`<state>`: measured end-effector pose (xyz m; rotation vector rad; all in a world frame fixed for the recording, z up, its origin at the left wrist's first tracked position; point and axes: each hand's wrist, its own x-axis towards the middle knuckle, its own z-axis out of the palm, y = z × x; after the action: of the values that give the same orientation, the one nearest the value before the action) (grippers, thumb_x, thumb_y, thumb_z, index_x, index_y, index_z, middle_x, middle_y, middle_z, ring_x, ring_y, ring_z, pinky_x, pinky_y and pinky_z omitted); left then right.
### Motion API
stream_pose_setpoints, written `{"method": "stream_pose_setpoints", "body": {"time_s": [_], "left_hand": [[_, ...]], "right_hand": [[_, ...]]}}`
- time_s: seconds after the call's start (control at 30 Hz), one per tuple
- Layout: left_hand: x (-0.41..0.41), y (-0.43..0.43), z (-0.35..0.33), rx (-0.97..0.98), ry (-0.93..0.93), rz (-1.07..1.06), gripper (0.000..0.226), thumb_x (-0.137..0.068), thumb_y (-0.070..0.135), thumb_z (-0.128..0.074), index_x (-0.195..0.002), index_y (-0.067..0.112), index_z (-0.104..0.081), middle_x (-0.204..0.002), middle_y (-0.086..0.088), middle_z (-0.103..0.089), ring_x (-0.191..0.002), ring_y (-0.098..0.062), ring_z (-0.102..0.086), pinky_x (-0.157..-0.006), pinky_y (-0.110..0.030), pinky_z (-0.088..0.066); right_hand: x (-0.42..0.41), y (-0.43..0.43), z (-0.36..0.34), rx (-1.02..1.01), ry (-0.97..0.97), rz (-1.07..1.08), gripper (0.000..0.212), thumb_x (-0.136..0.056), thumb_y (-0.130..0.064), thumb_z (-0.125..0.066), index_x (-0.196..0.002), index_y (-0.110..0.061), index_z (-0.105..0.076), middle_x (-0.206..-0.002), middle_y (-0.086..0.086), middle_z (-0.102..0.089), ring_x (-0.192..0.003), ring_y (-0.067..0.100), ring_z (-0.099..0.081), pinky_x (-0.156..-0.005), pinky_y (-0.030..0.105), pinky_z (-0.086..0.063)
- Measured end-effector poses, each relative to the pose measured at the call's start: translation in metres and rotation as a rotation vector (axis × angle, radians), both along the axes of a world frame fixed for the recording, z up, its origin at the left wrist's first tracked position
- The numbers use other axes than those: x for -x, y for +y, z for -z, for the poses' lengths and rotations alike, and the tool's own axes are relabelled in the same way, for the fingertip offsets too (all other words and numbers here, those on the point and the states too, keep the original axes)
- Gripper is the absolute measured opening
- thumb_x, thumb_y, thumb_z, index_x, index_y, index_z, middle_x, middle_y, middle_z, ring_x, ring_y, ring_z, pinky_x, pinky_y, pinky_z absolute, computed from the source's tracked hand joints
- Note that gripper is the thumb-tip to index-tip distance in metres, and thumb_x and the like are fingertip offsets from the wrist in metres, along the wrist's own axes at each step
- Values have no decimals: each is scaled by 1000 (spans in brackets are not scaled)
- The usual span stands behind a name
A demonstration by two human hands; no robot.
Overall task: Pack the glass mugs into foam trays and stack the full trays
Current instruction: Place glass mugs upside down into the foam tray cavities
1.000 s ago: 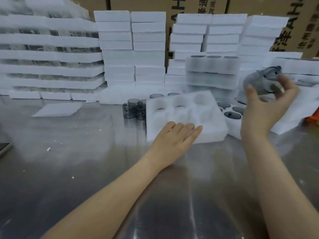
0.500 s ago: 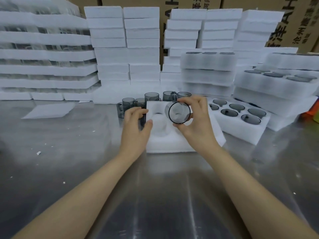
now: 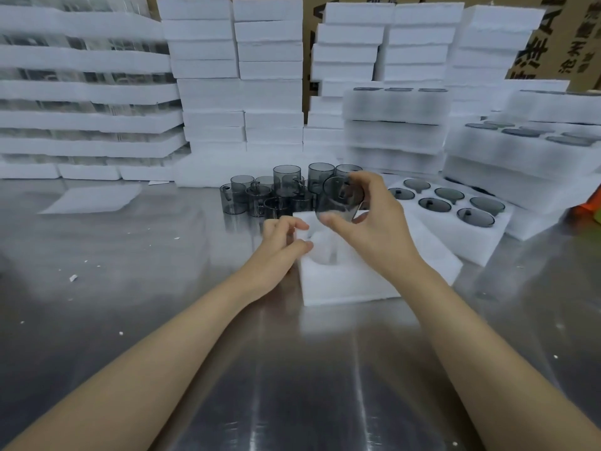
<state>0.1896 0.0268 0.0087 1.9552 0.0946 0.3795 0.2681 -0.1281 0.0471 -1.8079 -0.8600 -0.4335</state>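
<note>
Hands: right hand [image 3: 374, 236] grips a smoky glass mug [image 3: 341, 200], tilted, just above the foam tray [image 3: 341, 284] | left hand [image 3: 279, 249] curled at the tray's left edge, grip unclear | loose mugs [image 3: 266, 196] clustered just behind; filled tray [image 3: 455, 206] to the right | steel table [image 3: 162, 320]; foam stacks [image 3: 237, 76] and cardboard boxes [image 3: 553, 43] at back
</note>
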Motion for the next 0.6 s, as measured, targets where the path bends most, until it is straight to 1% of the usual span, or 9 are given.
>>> {"method": "stream_pose_setpoints", "body": {"time_s": [0.1, 0.17, 0.2, 0.27, 0.3, 0.33, 0.4, 0.47, 0.6], "left_hand": [[1, 4, 1, -47, -12, 4, 15, -80, 39, -53, -94, 36, -48, -102, 5, -35, -80, 3, -43, -70, -10, -37], [0, 4, 4, -55, -47, -16, 9, -89, 29, -57, -91, 33, -50, -106, 7, -35, -88, 3, -42, -81, -14, -37], [-1, 4, 5, -73, -65, -25, 11, -92, 23, -57, -91, 31, -51, -111, 9, -34, -92, 6, -42, -87, -15, -36], [-1, 4, 6, -91, -83, -16, 13, -94, 16, -55, -91, 29, -51, -124, 11, -31, -92, 22, -39, -88, -5, -32], [0, 4, 7, -93, -78, -5, 14, -94, 16, -54, -92, 29, -50, -130, 11, -29, -92, 29, -36, -85, -1, -30], [-1, 3, 7, -91, -71, 7, 14, -95, 16, -53, -92, 29, -49, -134, 12, -27, -95, 32, -33, -87, -3, -28], [-2, 4, 8, -78, -65, 18, 16, -96, 17, -50, -91, 32, -48, -136, 11, -27, -111, 26, -27, -99, -16, -24], [-4, 3, 8, -63, -64, 11, 16, -97, 19, -47, -90, 33, -47, -136, 11, -28, -123, 12, -27, -108, -26, -21], [-7, 2, 8, -30, -66, -31, 20, -99, 17, -39, -87, 30, -49, -132, 12, -30, -129, -2, -29, -117, -40, -22]], "right_hand": [[-2, -4, -3, -27, 107, 28, 59, -76, -45, -73, -126, -24, -51, -108, -12, -58, -94, -8, -53, -79, 17, -46], [-1, -5, -5, -40, 154, 11, 48, -80, -41, -71, -122, -23, -55, -100, -14, -60, -87, -10, -54, -75, 11, -46], [-1, -5, -6, -59, 189, -18, 39, -82, -36, -70, -116, -22, -58, -95, -13, -60, -85, -6, -56, -77, 13, -48], [-1, -6, -9, -132, 299, -91, 18, -85, -26, -69, -98, -17, -61, -84, -9, -59, -81, 8, -59, -79, 31, -55], [-2, -7, -11, -154, 332, -109, 13, -85, -24, -68, -88, -15, -60, -79, -7, -57, -76, 11, -59, -74, 35, -56], [-3, -8, -12, -154, 326, -101, 17, -85, -26, -69, -80, -12, -58, -76, -5, -56, -72, 13, -58, -70, 34, -55], [-3, -8, -13, -88, 218, -45, 32, -83, -34, -69, -70, -8, -56, -86, -2, -58, -74, 14, -59, -70, 28, -49], [0, -8, -14, 28, 67, -32, 37, -79, -43, -70, -62, -14, -54, -96, -1, -60, -78, 12, -56, -71, 25, -44], [10, -7, -11, 306, -63, -162, 38, -76, -56, -65, -55, -29, -47, -96, -10, -61, -72, 11, -53, -73, 41, -49]]}}
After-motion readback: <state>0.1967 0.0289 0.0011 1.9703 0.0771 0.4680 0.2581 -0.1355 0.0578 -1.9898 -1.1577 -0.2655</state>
